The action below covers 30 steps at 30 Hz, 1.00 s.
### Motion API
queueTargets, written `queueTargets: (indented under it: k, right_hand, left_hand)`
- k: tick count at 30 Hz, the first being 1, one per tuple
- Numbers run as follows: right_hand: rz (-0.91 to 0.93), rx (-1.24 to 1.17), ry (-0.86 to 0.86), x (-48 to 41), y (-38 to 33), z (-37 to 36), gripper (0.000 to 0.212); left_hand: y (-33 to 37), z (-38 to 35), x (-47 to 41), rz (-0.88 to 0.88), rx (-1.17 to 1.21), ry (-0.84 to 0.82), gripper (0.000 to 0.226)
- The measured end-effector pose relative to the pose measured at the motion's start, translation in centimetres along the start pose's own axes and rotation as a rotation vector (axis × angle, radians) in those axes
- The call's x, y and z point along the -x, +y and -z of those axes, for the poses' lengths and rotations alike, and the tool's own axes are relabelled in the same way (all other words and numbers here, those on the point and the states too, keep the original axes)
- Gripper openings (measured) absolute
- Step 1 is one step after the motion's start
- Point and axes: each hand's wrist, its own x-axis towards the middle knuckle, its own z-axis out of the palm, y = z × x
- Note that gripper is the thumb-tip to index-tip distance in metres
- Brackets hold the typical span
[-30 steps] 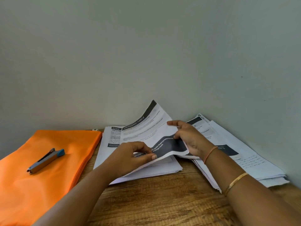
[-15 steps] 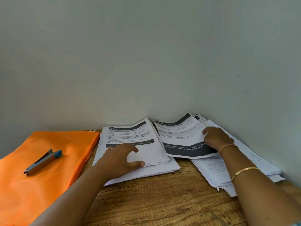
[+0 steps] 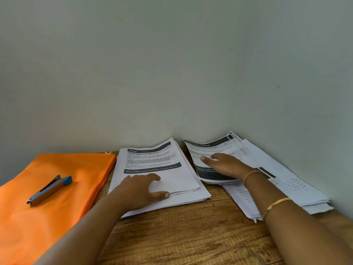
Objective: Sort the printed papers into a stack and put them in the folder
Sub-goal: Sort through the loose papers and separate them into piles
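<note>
The white, dark-banded printed sheet (image 3: 207, 148) tops the loose right-of-centre pile (image 3: 290, 190), long edge toward the wall (image 3: 172, 73) — the right hand (image 3: 223, 165) lies flat on it, fingers straight. The left hand (image 3: 141, 190), spread flat, presses the centre paper stack (image 3: 181, 178); the flat orange folder (image 3: 66, 169) lies at frame left.

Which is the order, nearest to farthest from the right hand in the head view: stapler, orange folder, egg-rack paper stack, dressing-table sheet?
1. Dressing-table sheet: under the right hand, touching.
2. Egg-rack paper stack: just left.
3. Orange folder: farther left.
4. Stapler: lying on the folder, far left.
</note>
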Motion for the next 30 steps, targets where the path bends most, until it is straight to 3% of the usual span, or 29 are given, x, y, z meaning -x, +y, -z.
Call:
queueTargets:
  k: [5,11,14,17,20,23,26,30]
  right_hand:
    - [0.045,0.066,-0.115,0.5,-1.3,-1.5,0.089]
    - [0.055,0.109,-0.114,0.4,-0.2,-1.4,0.081]
    - [0.038,0.070,-0.091,0.2,0.2,-1.2,0.087]
    - [0.013,0.061,0.061,0.3,-0.3,-1.1,0.093]
    - [0.175,-0.090,0.268,0.7,-1.5,-0.9,0.077]
    - [0.288,-0.347,0.335,1.6,-3.2,-0.8,0.051]
    - [0.180,-0.756,0.030,2.5,-4.5,-0.7,0.053]
    - [0.100,-1.080,-0.318,3.0,-4.9,-0.5,0.070]
  left_hand:
    - [0.0,0.1,0.0,-0.012,0.048,0.015,0.073]
    - [-0.3,0.6,0.0,-0.041,0.106,0.066,0.057]
    - [-0.5,0.5,0.0,-0.077,0.178,0.141,0.046]
    - [-0.3,0.7,-0.2,-0.093,0.105,0.343,0.035]
    - [-0.2,1.0,-0.1,-0.114,0.099,0.634,0.024]
    - [0.0,1.6,0.4,-0.131,0.140,0.915,0.022]
    - [0.1,1.7,0.6,-0.285,0.111,1.072,0.034]
    - [1.4,1.2,0.6,-0.459,-0.080,0.970,0.037]
